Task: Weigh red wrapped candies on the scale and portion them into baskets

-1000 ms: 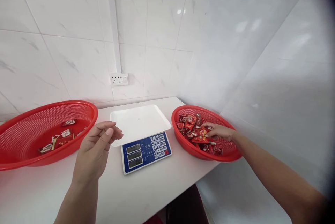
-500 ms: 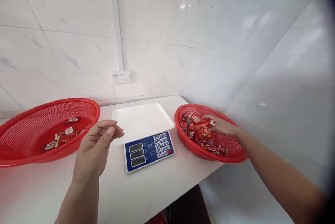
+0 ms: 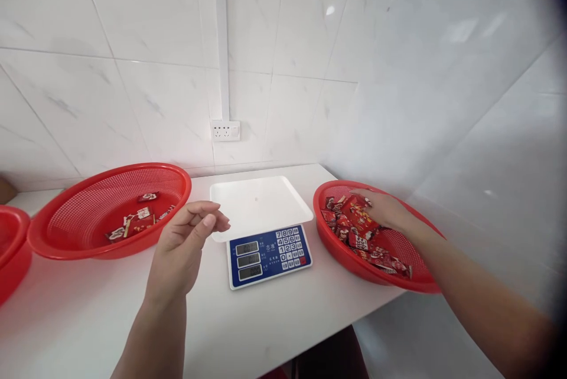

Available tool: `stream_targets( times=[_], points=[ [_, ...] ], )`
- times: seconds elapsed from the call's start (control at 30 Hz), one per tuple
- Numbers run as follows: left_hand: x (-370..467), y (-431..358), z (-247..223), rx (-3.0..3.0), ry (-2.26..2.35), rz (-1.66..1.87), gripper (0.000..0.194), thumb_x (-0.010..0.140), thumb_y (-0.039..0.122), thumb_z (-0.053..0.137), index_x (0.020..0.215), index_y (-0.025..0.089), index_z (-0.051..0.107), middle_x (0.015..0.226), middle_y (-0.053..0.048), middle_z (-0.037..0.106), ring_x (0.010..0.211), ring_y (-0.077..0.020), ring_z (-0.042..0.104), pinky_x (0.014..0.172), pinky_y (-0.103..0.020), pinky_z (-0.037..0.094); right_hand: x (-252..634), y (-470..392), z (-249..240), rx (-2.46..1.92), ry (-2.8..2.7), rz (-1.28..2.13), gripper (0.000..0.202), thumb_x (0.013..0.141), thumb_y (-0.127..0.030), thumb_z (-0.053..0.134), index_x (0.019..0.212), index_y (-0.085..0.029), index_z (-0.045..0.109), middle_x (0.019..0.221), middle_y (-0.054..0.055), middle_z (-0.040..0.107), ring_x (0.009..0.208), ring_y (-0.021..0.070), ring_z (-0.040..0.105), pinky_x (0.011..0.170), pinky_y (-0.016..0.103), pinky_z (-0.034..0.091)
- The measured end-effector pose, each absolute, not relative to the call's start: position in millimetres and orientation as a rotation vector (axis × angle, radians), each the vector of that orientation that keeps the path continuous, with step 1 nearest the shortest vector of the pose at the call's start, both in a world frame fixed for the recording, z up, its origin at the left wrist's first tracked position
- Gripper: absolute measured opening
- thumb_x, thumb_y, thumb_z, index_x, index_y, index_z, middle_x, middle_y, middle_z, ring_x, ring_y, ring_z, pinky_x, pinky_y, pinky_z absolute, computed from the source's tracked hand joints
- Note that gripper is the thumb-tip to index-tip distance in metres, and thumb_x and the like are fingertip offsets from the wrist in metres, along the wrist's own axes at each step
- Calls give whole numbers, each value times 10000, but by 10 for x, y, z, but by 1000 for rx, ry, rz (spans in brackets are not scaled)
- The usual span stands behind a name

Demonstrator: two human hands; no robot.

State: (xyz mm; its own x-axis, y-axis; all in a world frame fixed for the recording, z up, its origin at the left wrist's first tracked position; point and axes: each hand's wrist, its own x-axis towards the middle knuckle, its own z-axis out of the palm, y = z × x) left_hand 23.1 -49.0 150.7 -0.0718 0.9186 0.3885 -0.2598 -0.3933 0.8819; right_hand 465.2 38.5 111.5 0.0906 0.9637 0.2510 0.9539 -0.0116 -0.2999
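My right hand [image 3: 383,208] reaches into the right red basket [image 3: 325,237], among small red packets [image 3: 354,238]. Its fingers curl at a larger red packet [image 3: 361,212]; the fingertips are partly hidden, so a grip cannot be made out. My left hand [image 3: 190,243] hovers over the table's left part with its fingers loosely bent and apart, holding nothing. Just right of it lies a scale with a bare white tray [image 3: 261,205] and a blue keypad panel [image 3: 271,256]. A few red packets [image 3: 140,222] lie in the left red basket [image 3: 66,231].
Another red basket [image 3: 18,261] is cut off at the far left edge. The white table [image 3: 230,332] stands against a tiled wall with a socket [image 3: 226,130]. A brown object [image 3: 6,189] shows at the left edge. A wall rises on the right.
The view has turned left, so the scene sits further right and the far-left basket has appeared. My right hand has shifted among the packets, and a white-marked red packet now shows below it.
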Motion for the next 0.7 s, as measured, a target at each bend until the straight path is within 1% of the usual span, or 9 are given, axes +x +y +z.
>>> stream_targets(
  times=[0.1,0.2,0.3,0.4,0.47,0.53,0.6,0.67,0.7],
  points=[
    [207,-504,1522,1277,777,1654,172,757,340,708,874,215,690,712,-13,657,697,-149,621,684,-286,531,4635,359,1149,-2128,-1866,63,675,697,-97,568,1345,-277,516,1028,79,716,887,332,660,775,429,494],
    [199,-508,1528,1290,755,1666,161,764,334,701,880,223,690,713,-10,658,698,-148,622,679,-283,530,4576,312,1233,-2130,-1845,56,640,716,-155,579,1341,-274,505,1069,72,705,959,340,645,811,437,501],
    [209,-514,1532,1299,755,1660,158,767,330,699,880,219,688,709,-11,658,694,-149,625,680,-287,532,4382,280,1358,-2041,-1783,70,584,747,-177,556,1317,-293,503,1043,49,708,947,300,651,814,414,509],
    [227,-525,1535,1320,754,1642,165,771,332,697,884,213,684,709,-14,657,700,-150,626,683,-287,532,4023,306,1456,-1904,-1714,141,567,760,-211,575,1315,-280,484,1116,41,676,981,259,643,860,392,508],
    [235,-538,1537,1334,757,1635,175,771,337,698,887,208,682,710,-16,657,702,-151,627,684,-288,533,3744,360,1469,-1742,-1691,266,575,754,-235,601,1314,-264,473,1145,41,656,998,231,637,880,374,515],
    [237,-553,1539,1343,767,1631,178,772,338,697,889,205,681,715,-18,659,704,-149,627,686,-288,531,3514,430,1439,-1594,-1663,449,589,761,-243,596,1330,-247,447,1105,47,658,962,202,648,834,352,546],
    [229,-569,1544,1349,780,1635,169,778,337,693,886,208,682,718,-16,662,705,-147,628,687,-284,527,3409,503,1381,-1540,-1673,570,601,787,-234,559,1366,-243,399,1091,50,653,918,177,658,779,329,569],
    [212,-580,1550,1350,784,1651,152,783,334,688,879,215,685,714,-11,664,701,-143,628,684,-278,521,3478,567,1307,-1610,-1742,526,591,816,-223,520,1386,-256,368,1123,54,643,930,172,656,791,326,563],
    [201,-582,1553,1350,780,1662,142,785,331,686,876,222,686,713,-7,666,697,-140,627,682,-274,519,3575,590,1267,-1688,-1805,444,574,830,-217,502,1385,-269,368,1155,55,635,971,179,647,830,334,547]
  ],
)
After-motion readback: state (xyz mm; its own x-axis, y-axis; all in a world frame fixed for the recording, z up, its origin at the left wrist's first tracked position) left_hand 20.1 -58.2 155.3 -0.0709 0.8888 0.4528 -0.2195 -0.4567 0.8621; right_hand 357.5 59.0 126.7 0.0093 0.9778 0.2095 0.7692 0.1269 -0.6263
